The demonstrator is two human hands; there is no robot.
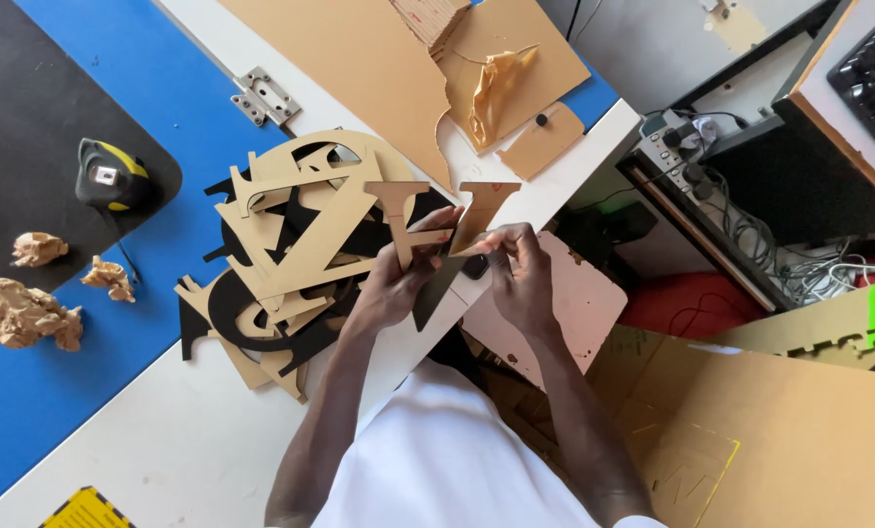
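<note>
Both my hands hold one tan cut-out letter with two serifed arms, above the white table edge. My left hand grips its lower left part. At the letter's lower right arm my right hand pinches something with the fingertips; whether that is a peeling film or the letter itself I cannot tell. Just left of my hands lies a heap of tan and black cut-out letters on the white table.
A black and yellow tape measure and crumpled brown paper scraps lie on the blue mat at left. A metal hinge, brown board sheets and crumpled film are behind. Cardboard and cables sit at right.
</note>
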